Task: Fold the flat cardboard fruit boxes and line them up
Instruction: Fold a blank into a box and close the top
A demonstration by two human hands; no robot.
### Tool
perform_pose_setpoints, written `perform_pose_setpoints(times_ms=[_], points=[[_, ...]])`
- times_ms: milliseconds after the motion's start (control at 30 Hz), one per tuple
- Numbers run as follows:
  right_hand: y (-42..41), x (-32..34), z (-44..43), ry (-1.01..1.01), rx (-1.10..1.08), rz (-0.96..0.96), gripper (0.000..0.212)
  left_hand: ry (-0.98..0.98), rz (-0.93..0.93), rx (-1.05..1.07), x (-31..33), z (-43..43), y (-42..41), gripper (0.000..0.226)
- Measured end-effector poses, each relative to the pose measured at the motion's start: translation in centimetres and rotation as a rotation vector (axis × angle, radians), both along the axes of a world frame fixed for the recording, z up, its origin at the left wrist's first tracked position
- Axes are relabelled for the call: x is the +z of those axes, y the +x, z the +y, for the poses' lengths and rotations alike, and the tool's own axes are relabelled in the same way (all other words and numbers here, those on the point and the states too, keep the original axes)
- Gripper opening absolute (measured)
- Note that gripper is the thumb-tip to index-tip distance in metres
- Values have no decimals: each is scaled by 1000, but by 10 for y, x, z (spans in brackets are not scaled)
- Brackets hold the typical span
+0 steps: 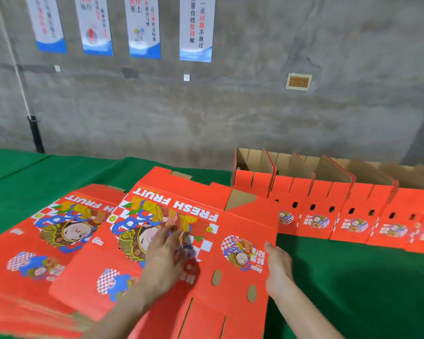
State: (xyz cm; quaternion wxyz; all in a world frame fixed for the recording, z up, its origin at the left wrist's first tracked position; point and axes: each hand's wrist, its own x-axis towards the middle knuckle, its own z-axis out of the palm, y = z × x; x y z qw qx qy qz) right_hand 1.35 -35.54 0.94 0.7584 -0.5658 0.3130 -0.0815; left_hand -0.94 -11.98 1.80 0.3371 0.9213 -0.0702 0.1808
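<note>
A flat box (240, 221), red and printed with "FRESH FRUIT" and a cartoon figure, is spread out beneath both hands on the green cloth (353, 289). The left hand (167, 255) is laid palm down on the printed middle panel, with its fingers straight and spread; nothing is grasped by it, and its fingertips are blurred. The right hand (278, 267) is placed at the box's right edge, just beside two oval cut-outs. Its thumb is set on top of the edge and its other fingers are tucked under the panel out of sight, so the edge is pinched by this hand.

To the left of the left hand, partly covered by the flat box, a stack of flat boxes (27, 241) of the same print is seen. Beyond the right hand and to its right, a row of folded boxes (323, 196) is lined up side by side on the cloth, with their tops open and brown insides shown. The nearest of these is touched or nearly touched by the far corner of the flat box; which one cannot be told.

Beyond both hands, a grey wall (255, 106) is hung with four posters (196, 28).
</note>
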Motion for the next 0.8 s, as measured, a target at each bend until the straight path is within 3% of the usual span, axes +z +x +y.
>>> perform_pose_setpoints(times_ms=[100, 267, 333, 400, 467, 500, 567, 667, 733, 800], points=[[-34, 12, -55, -51, -121, -124, 39, -9, -13, 116, 19, 2, 2, 59], [-92, 16, -126, -132, -154, -321, 23, -198, -95, 244, 51, -8, 8, 70], [-111, 19, -145, -165, -174, -312, 21, -480, -29, 146, 68, -11, 7, 51], [-121, 21, -159, -301, -188, -310, 24, -799, 65, -68, 75, -14, 1, 14], [-129, 26, -164, -533, -172, -305, 16, -971, 81, -193, 69, -17, -6, 10], [-132, 29, -164, -660, -160, -312, 1, -990, 75, -213, 63, -18, -10, 14], [-137, 35, -162, -948, -191, -298, 37, -988, 62, -229, 51, -23, -22, 18], [-139, 53, -142, -1219, -112, -451, 41, -1003, 41, -276, 38, -28, -37, 22], [-135, 63, -127, -1247, 72, -493, 40, -1022, 72, -330, 33, -30, -45, 18], [-128, 72, -113, -1146, 210, -401, 42, -1055, 86, -373, 31, -31, -51, 21]])
